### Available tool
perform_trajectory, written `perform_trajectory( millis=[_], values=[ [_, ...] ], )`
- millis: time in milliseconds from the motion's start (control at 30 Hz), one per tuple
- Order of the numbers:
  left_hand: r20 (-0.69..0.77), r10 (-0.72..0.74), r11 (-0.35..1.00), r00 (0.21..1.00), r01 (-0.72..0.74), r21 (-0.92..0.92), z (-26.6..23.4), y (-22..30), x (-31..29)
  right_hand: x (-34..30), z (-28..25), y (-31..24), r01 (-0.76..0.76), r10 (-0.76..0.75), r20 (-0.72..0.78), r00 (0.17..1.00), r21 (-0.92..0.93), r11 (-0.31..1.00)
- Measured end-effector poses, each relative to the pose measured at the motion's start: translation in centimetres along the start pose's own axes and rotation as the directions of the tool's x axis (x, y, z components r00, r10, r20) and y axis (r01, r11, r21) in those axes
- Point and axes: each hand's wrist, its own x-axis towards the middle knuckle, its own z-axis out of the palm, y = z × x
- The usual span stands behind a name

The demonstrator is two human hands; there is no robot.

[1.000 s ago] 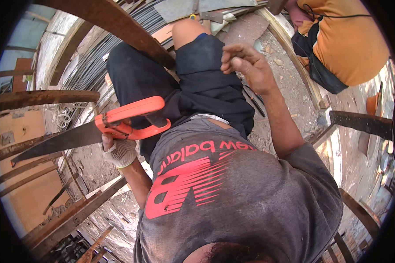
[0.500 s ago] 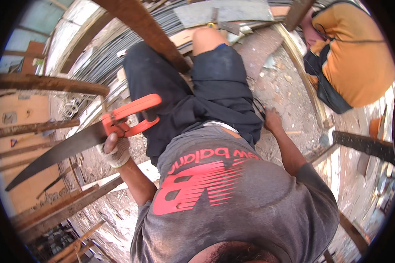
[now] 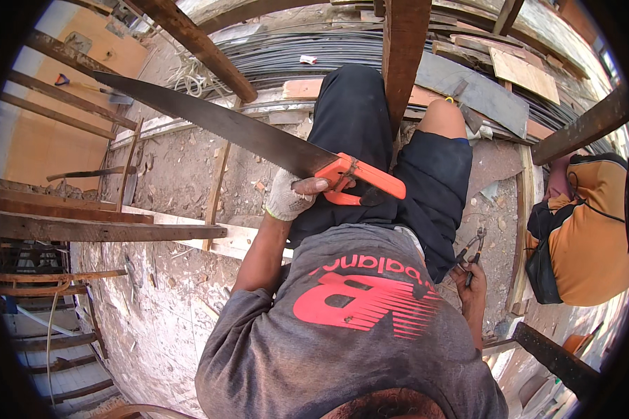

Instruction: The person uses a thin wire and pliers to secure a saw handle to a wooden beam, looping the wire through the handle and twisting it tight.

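My left hand [image 3: 291,196], in a whitish knit glove with the thumb showing bare, is closed on a handsaw where blade and handle meet. The handsaw [image 3: 234,133] has a long dark toothed blade slanting up to the far left. Its orange handle [image 3: 374,180] lies over my lap, above my dark trousers [image 3: 353,133]. Low at my right side, my right hand [image 3: 470,278] is closed around the dark handles of a pair of pincers [image 3: 474,250]. Their jaws point away from me over the dirt floor. Part of the right-hand fingers is hidden.
Upright wooden posts [image 3: 402,63] stand close ahead and around me. Long dark rods [image 3: 279,56] and boards lie beyond my knees. A hammer [image 3: 458,89] rests by my right knee. An orange-and-black bag-like bundle [image 3: 587,230] is at right. Wooden beams [image 3: 98,227] cross at left.
The view has turned, so everything sits differently in the picture. The handsaw stays in my left hand, its blade now pointing up-left. The pincers in my right hand now show clearly.
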Motion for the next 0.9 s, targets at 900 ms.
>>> perform_trajectory(
  millis=[900],
  values=[
    [-0.074, -0.028, 0.991, 0.997, 0.037, 0.125, 0.7, -0.6, 0.5, -6.5, 26.5, -5.3, 0.637, -0.236, 0.915, 0.328, -0.399, -0.660]
  ],
)
